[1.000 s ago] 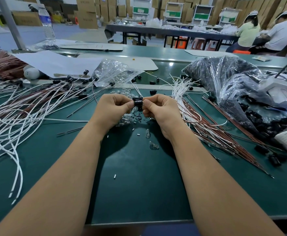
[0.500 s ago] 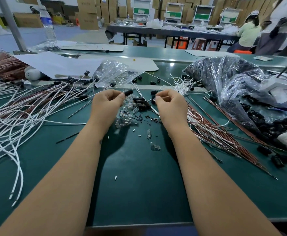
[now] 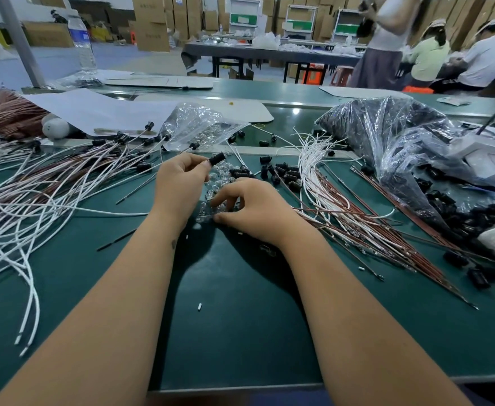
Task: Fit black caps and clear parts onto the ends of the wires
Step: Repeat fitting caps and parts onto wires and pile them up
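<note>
My left hand point(image 3: 179, 186) pinches a black cap point(image 3: 217, 158) between thumb and fingertips, raised a little over the green table point(image 3: 240, 317). Just to its right, my right hand point(image 3: 252, 209) reaches down with curled fingers into a small pile of clear parts point(image 3: 220, 180); whether it holds one I cannot tell. Loose black caps point(image 3: 284, 171) lie behind that hand. White and brown wires point(image 3: 337, 200) fan out to the right. Wires with caps fitted on their ends point(image 3: 64, 177) spread across the left.
A clear bag of clear parts point(image 3: 199, 127) lies at the back centre. A large plastic bag of black caps point(image 3: 416, 159) fills the right, with white devices point(image 3: 486, 159) beside it. White paper sheets and a water bottle point(image 3: 82, 42) stand at the back left. People work at far tables.
My hands have separated from the centre. The left keeps the black cap and lifted slightly; the right left the wires and came down to the left onto the clear parts.
</note>
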`<state>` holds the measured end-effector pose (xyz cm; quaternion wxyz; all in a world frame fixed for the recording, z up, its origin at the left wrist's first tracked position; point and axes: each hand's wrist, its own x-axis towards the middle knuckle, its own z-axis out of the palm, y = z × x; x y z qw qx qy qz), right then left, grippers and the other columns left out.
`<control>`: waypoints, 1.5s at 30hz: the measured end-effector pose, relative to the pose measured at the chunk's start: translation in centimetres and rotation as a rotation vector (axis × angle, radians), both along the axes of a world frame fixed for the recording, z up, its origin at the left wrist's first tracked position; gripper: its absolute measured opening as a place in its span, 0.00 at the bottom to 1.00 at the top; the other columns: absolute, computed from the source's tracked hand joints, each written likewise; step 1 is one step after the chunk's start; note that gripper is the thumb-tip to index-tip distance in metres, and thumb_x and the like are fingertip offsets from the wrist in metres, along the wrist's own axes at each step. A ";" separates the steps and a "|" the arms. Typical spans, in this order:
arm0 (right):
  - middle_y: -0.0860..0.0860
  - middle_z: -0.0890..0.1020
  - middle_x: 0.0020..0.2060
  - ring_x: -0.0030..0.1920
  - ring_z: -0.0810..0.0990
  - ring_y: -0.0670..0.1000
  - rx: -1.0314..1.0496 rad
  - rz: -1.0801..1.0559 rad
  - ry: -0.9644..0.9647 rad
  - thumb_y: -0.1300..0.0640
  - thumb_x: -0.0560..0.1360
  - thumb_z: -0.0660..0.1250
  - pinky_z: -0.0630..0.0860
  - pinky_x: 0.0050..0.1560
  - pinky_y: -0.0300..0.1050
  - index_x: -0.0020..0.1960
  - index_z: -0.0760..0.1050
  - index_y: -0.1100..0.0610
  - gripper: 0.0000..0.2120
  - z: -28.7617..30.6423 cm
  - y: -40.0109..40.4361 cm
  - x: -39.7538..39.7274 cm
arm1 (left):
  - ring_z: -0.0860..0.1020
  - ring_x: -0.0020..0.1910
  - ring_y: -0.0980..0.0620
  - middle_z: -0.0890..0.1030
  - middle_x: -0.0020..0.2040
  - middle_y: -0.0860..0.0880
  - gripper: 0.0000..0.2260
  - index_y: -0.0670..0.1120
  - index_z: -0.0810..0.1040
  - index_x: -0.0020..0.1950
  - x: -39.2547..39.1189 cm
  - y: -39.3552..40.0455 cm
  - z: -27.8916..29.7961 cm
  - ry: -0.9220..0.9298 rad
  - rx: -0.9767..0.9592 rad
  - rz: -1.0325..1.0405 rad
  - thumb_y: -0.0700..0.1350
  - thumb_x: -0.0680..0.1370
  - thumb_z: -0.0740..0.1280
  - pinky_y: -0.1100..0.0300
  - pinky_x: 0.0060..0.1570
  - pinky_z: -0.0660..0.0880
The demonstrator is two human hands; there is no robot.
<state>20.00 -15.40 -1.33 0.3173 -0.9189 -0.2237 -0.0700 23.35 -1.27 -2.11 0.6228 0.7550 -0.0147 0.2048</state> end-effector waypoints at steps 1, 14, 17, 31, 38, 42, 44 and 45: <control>0.48 0.79 0.39 0.36 0.73 0.42 -0.005 -0.011 -0.012 0.55 0.69 0.75 0.73 0.43 0.40 0.49 0.83 0.51 0.09 0.0 -0.1 0.0 | 0.67 0.23 0.62 0.75 0.30 0.53 0.09 0.49 0.79 0.37 0.0 0.0 0.0 0.003 0.007 0.001 0.40 0.77 0.67 0.72 0.26 0.64; 0.47 0.80 0.38 0.42 0.78 0.48 0.123 -0.195 -0.146 0.60 0.73 0.67 0.75 0.46 0.43 0.45 0.80 0.54 0.04 -0.2 -0.9 0.3 | 0.73 0.29 0.62 0.78 0.32 0.52 0.08 0.50 0.79 0.39 -0.6 -0.3 0.1 -0.019 0.043 -0.107 0.39 0.76 0.68 0.73 0.35 0.71; 0.47 0.82 0.35 0.37 0.80 0.45 0.427 -0.303 -0.050 0.62 0.72 0.68 0.76 0.40 0.37 0.44 0.78 0.54 0.03 0.1 -1.1 0.6 | 0.74 0.30 0.62 0.79 0.31 0.52 0.08 0.50 0.80 0.39 -0.7 -0.3 0.2 -0.024 0.047 -0.140 0.39 0.76 0.69 0.73 0.35 0.71; 0.51 0.79 0.30 0.31 0.75 0.45 1.071 -0.162 0.368 0.65 0.78 0.62 0.74 0.33 0.36 0.45 0.81 0.59 0.10 0.7 -1.9 0.6 | 0.74 0.30 0.62 0.80 0.29 0.55 0.07 0.50 0.83 0.41 -1.0 -0.1 0.3 -0.015 0.098 -0.261 0.38 0.76 0.69 0.73 0.33 0.69; 0.54 0.79 0.36 0.35 0.77 0.48 1.066 -0.184 0.338 0.68 0.76 0.64 0.76 0.39 0.38 0.45 0.78 0.60 0.06 0.8 -1.9 0.6 | 0.75 0.31 0.62 0.80 0.29 0.56 0.08 0.50 0.83 0.41 -1.2 -0.1 0.3 -0.018 0.094 -0.260 0.38 0.76 0.69 0.74 0.35 0.71; 0.52 0.78 0.34 0.33 0.75 0.47 1.040 -0.176 0.327 0.68 0.76 0.65 0.74 0.37 0.39 0.45 0.79 0.59 0.07 0.7 -1.9 0.6 | 0.74 0.31 0.60 0.80 0.29 0.55 0.07 0.49 0.83 0.42 -1.2 -0.1 0.4 -0.011 0.103 -0.257 0.39 0.76 0.69 0.72 0.34 0.70; 0.53 0.76 0.34 0.32 0.74 0.46 1.043 -0.174 0.313 0.68 0.76 0.65 0.73 0.35 0.38 0.45 0.79 0.59 0.07 0.6 -1.9 0.6 | 0.73 0.30 0.61 0.80 0.29 0.55 0.06 0.49 0.83 0.42 -1.2 -0.1 0.4 -0.010 0.107 -0.258 0.39 0.76 0.69 0.73 0.33 0.69; 0.53 0.76 0.34 0.32 0.74 0.46 1.041 -0.171 0.307 0.68 0.75 0.65 0.73 0.34 0.38 0.44 0.79 0.59 0.07 0.6 -1.9 0.6 | 0.73 0.30 0.61 0.80 0.29 0.55 0.06 0.49 0.83 0.42 -1.2 -0.1 0.4 -0.009 0.107 -0.258 0.39 0.76 0.69 0.73 0.33 0.69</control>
